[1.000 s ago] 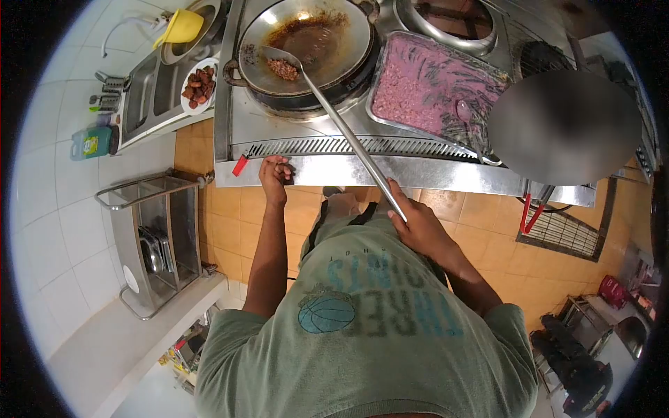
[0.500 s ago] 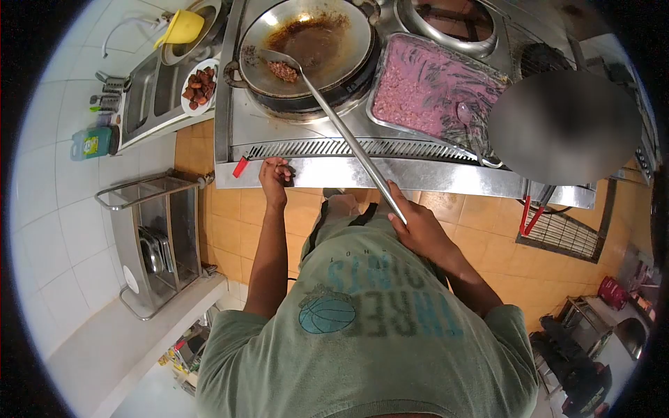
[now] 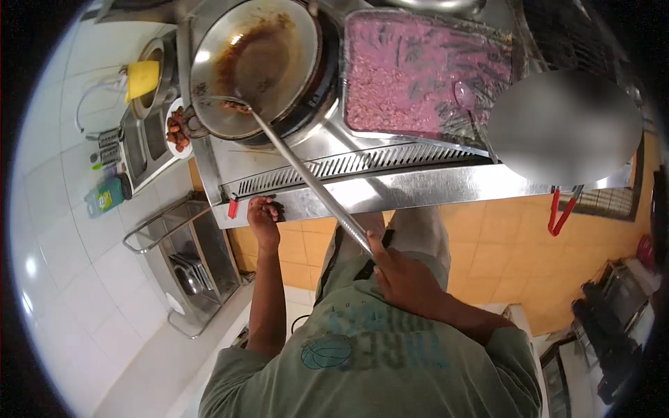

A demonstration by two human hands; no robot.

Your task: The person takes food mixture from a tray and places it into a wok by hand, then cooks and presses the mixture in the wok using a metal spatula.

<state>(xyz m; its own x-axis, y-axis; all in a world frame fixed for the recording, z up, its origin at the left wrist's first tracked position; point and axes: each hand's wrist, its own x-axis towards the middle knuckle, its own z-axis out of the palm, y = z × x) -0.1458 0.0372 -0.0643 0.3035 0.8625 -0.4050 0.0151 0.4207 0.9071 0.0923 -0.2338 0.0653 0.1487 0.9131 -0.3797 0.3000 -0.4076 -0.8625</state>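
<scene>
My right hand [image 3: 411, 282] is closed around the end of a long metal handle, in front of my shirt. It belongs to a long-handled ladle [image 3: 296, 164], which slants up left into a large wok [image 3: 301, 52]. Some brown bits show at the ladle's head, near the wok's front wall. Dark oil or sauce lies in the bottom of the wok. My left hand [image 3: 263, 212] is at the stove's front edge with its fingers loosely bent and nothing visible in them. Close beside it is a small red handle [image 3: 233, 207].
A tray [image 3: 346, 104] of pink, wet-looking pieces under plastic wrap stands right of the wok. Left are a white plate [image 3: 171, 145] of brown chunks, a sink [image 3: 134, 150], a yellow scoop [image 3: 143, 79] and a green bottle [image 3: 104, 198]. Red-handled tongs [image 3: 557, 216] hang at right.
The view has shifted and turned. The ladle's head has tipped, so fewer brown bits show in it, still at the wok's near side. Both hands stay in about the same places.
</scene>
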